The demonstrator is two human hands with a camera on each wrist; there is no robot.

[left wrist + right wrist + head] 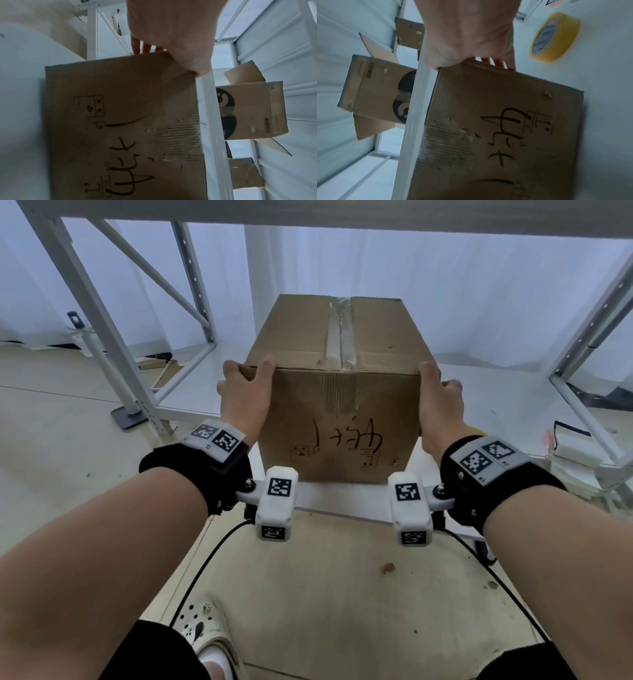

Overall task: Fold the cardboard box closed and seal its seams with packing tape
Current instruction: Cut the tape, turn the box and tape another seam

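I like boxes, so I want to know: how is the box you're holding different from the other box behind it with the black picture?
The held cardboard box is folded shut, with tape along its top seam; the box with the black picture has its flaps sticking open. The held box carries handwritten marker strokes; the other has a printed black graphic. The left hand and right hand grip the first; nothing touches the second. Both are brown cardboard.

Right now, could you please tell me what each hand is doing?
Left hand: grips the cardboard box at its top left corner.
Right hand: grips its top right corner.
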